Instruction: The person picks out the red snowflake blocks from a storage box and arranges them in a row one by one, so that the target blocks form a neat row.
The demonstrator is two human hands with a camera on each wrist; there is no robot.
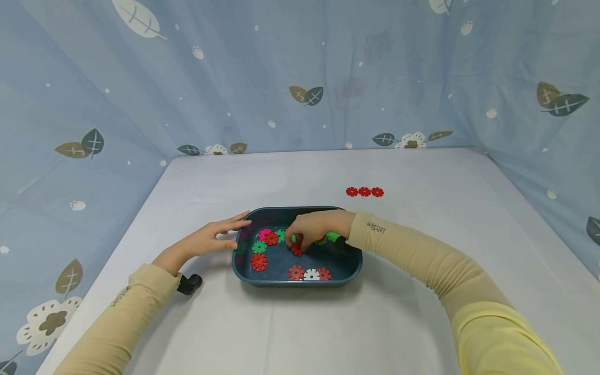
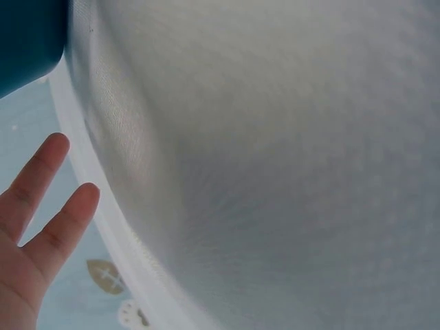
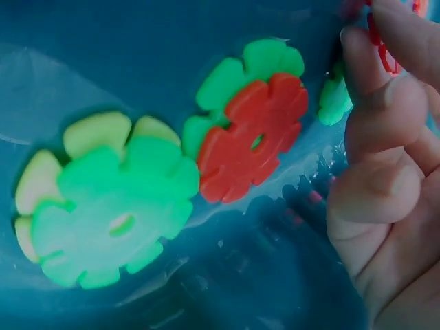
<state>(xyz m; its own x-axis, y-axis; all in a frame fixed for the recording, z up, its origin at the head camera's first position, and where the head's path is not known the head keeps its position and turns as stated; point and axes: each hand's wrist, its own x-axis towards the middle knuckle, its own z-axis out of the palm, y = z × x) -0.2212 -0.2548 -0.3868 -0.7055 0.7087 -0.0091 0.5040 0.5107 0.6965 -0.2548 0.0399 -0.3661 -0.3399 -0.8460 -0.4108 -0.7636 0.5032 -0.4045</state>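
Note:
A dark blue tray (image 1: 276, 283) holds several red, green, pink and white notched discs. My right hand (image 1: 307, 228) reaches inside it, thumb and fingers pinching a red disc (image 1: 297, 250). The right wrist view shows that hand (image 3: 392, 158) at the right, with a red piece (image 3: 388, 58) at its fingertips and a red disc (image 3: 254, 137) overlapping a green one beside it. My left hand (image 1: 208, 239) has its fingers spread at the tray's left rim; in the left wrist view two of its fingers (image 2: 41, 220) are extended below the tray corner (image 2: 27, 41).
Three red discs (image 1: 364, 192) lie in a row on the white table (image 1: 300, 333) behind the tray, to the right. A black object (image 1: 189, 284) is at the left wrist. Patterned blue cloth (image 1: 262, 62) hangs behind and beside the table.

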